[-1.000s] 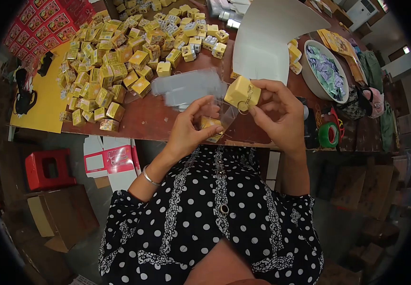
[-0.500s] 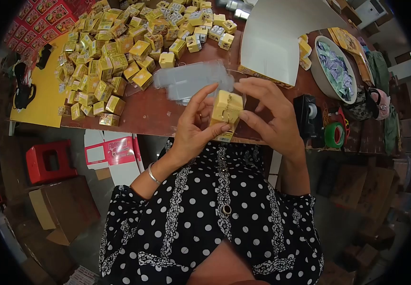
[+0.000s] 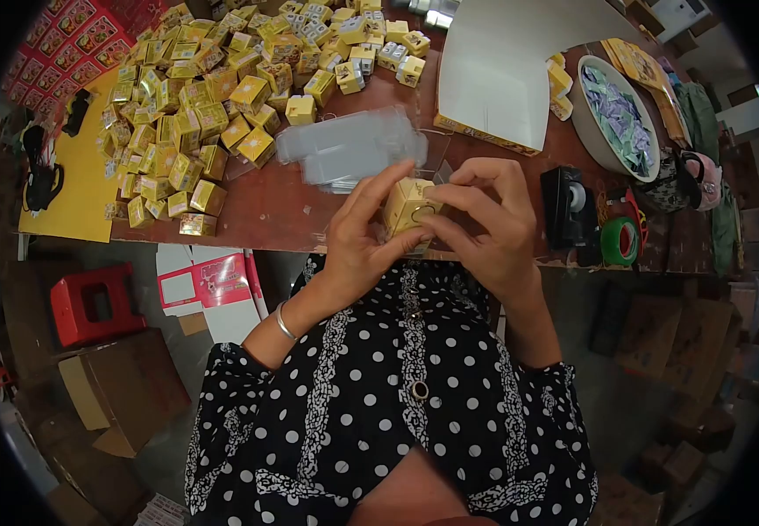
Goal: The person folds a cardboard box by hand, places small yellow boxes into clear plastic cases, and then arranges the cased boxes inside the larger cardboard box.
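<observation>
My left hand (image 3: 364,230) is closed around a small yellow box (image 3: 407,203), fingers on its far left side and thumb on the near side. A thin metal ring (image 3: 422,210) lies against the box's upper face. My right hand (image 3: 491,223) is closed at the box's right edge, thumb and fingertips pressed close together there. A bit of clear plastic seems to show by those fingertips, but its shape is hard to make out. Just beyond my hands lies a stack of flat clear plastic sheets (image 3: 344,147) on the dark red table (image 3: 266,206).
A big heap of small yellow boxes (image 3: 188,123) covers the table's left and back. An open white carton (image 3: 493,88) stands behind my right hand. Farther right are a bowl of wrapped sachets (image 3: 616,114), a black tape dispenser (image 3: 565,206) and green tape (image 3: 619,241). A red stool (image 3: 97,302) stands below left.
My right hand's fingers have come inward and down, from spread beside the yellow box to pinched at its right edge. The box has turned and tilted slightly in my left hand.
</observation>
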Motion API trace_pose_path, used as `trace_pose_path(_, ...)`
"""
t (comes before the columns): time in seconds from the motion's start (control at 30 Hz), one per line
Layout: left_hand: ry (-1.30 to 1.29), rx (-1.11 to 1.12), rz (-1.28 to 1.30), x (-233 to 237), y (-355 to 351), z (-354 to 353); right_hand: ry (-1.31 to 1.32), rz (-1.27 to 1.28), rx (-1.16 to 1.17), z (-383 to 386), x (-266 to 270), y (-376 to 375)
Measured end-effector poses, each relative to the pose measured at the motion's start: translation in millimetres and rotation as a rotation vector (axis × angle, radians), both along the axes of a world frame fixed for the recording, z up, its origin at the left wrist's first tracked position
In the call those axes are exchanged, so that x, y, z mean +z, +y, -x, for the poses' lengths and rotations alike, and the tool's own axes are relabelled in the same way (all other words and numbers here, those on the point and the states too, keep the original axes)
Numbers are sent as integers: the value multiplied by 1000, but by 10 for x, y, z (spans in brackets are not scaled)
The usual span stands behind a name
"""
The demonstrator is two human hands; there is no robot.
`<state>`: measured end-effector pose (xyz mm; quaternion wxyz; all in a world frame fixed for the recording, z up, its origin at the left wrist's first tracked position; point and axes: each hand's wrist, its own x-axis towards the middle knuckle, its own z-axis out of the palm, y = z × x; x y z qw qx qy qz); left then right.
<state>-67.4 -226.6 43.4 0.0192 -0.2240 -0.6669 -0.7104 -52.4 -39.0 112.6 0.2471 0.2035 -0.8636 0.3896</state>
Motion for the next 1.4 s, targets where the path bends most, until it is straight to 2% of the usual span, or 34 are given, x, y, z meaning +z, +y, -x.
trace_pose_path(0.1,61,38,58,29,5,8,-8,-29,96,105,-14,22)
trace_pose_path(0.2,116,47,109,31,-27,18,-72,44,126,176,-32,103)
trace_pose_path(0.27,153,37,134,32,-32,21,-243,240,187,232,-26,156)
trace_pose_path(0.47,132,9,120,44,-24,39,-409,337,184,261,16,182)
trace_pose_path(0.57,210,4,129,48,-27,40,-406,286,177,264,41,192)
trace_pose_path(0.7,94,-3,85,26,-26,17,-404,230,241,255,-22,198)
trace_pose_path(0.77,62,-8,48,9,-8,12,-234,78,256,274,-56,214)
trace_pose_path(0.8,25,-12,-32,6,4,9,-233,77,257,261,-46,205)
trace_pose_path(0.9,-52,-28,-162,27,-10,-8,-203,144,227,167,-96,149)
trace_pose_path(0.97,-91,-36,-217,44,-18,-5,-448,588,336,104,-376,118)
trace_pose_path(1.0,-121,-45,-222,49,-22,-2,-448,585,340,64,-419,70)
trace_pose_path(1.07,-157,-54,-223,60,-22,-8,-431,757,315,-13,-485,-53)
trace_pose_path(1.13,-242,-63,-350,74,6,-12,-391,711,276,-39,-522,-94)
trace_pose_path(1.2,-271,-91,-325,98,4,-34,-347,657,242,-61,-509,-132)
trace_pose_path(1.27,-299,-111,-300,58,0,-35,-473,771,266,-108,-464,-193)
trace_pose_path(1.33,-62,-117,-215,-84,6,2,-433,782,274,-79,-548,-184)
trace_pose_path(1.4,-103,-154,-222,-49,-16,26,-396,794,276,-56,-602,-159)
